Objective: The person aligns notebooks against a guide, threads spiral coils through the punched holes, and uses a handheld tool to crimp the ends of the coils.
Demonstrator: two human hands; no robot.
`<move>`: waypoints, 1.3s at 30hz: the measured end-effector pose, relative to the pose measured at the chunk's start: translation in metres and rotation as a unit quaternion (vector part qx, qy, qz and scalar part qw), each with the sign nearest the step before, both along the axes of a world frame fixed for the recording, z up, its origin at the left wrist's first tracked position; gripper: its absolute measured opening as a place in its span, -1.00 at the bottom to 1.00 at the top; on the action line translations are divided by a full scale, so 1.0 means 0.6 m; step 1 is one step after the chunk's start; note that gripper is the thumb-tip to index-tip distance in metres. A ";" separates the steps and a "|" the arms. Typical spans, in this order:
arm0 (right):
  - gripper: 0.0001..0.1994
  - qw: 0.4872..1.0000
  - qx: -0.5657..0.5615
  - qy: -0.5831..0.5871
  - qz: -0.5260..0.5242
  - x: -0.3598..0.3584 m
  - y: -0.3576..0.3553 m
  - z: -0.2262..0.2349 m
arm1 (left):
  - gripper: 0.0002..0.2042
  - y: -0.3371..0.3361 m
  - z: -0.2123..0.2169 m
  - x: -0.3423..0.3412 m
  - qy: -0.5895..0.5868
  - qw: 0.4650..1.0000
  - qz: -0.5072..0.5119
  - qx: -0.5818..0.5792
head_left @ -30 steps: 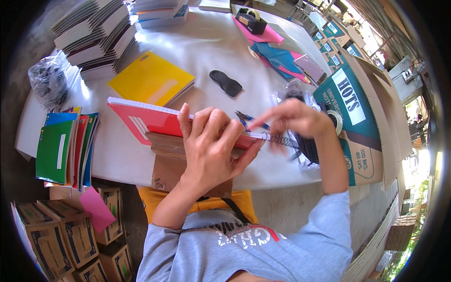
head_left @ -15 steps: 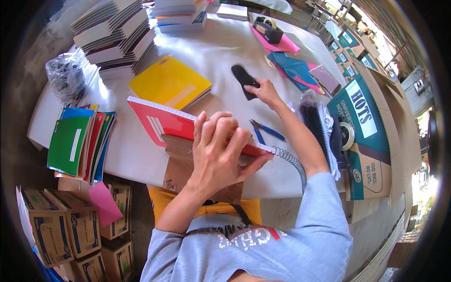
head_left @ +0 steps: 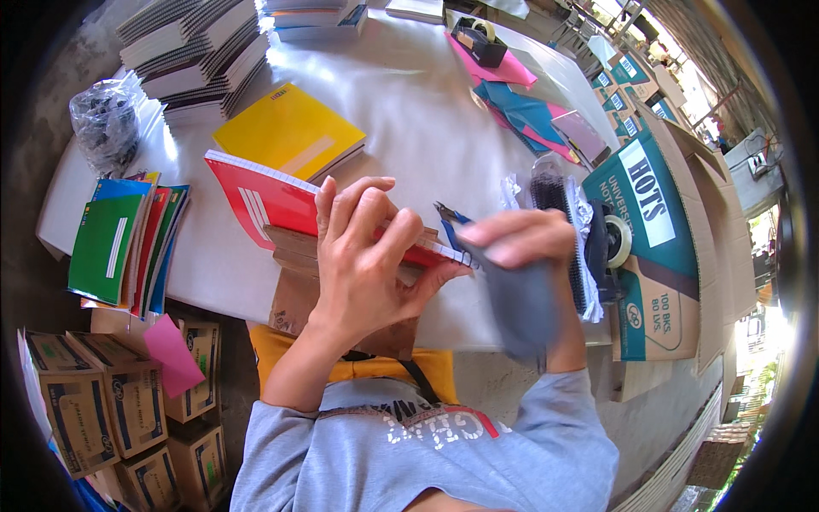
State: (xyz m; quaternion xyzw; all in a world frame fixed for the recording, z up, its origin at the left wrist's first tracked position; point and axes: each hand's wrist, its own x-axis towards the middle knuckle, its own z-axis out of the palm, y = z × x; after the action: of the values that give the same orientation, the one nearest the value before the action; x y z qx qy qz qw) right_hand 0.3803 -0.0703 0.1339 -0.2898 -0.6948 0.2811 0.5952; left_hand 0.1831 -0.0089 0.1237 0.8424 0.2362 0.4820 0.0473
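In front of me a red notebook [head_left: 266, 189] stands on edge, leaning against a brown cardboard piece [head_left: 294, 299]. My left hand [head_left: 363, 252] clasps it, fingers over the top and thumb low near its right end, where the pages' edge shows bits of wire coil. My right hand [head_left: 522, 237], blurred, holds a dark, flat, round-ended piece [head_left: 522, 307] that hangs just right of that end. Its exact kind I cannot make out. Behind the right hand lie blue-handled cutting pliers [head_left: 448, 218], partly hidden. A yellow notebook [head_left: 290, 128] lies beyond the red one.
Stacks of coil-bound notebooks [head_left: 188, 60] stand at the back left, near a clear plastic bag [head_left: 105, 128] of dark items. Green, red and blue notebooks [head_left: 111, 247] lie at left. Right are black coils [head_left: 554, 196], tape [head_left: 616, 241] and an open carton [head_left: 653, 282]; a tape dispenser [head_left: 479, 41] stands behind.
My right hand has swung back toward me with the dark piece, from the table's middle to the notebook's right end. My left hand keeps its hold; the whole view has shifted slightly.
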 end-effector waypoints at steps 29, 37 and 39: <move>-0.79 0.979 -0.042 -0.180 0.091 -0.002 0.023 0.033 | -0.31 0.033 0.008 -0.038 -0.032 0.994 0.092 -0.053; -0.78 0.994 -0.034 -0.006 0.103 -0.025 0.045 0.002 | -0.40 0.060 -0.011 -0.049 -0.073 0.995 0.059 -0.027; -0.77 0.986 -0.091 -0.142 -0.006 -0.016 0.046 0.010 | -0.42 0.062 -0.015 -0.049 -0.077 0.995 0.065 -0.026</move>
State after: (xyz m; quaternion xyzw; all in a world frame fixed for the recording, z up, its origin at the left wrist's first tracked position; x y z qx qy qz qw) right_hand 0.3707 -0.0429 0.1400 -0.3840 -0.7417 0.2954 0.4638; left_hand 0.1538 0.0282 0.1149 0.7844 0.2986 0.5407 0.0559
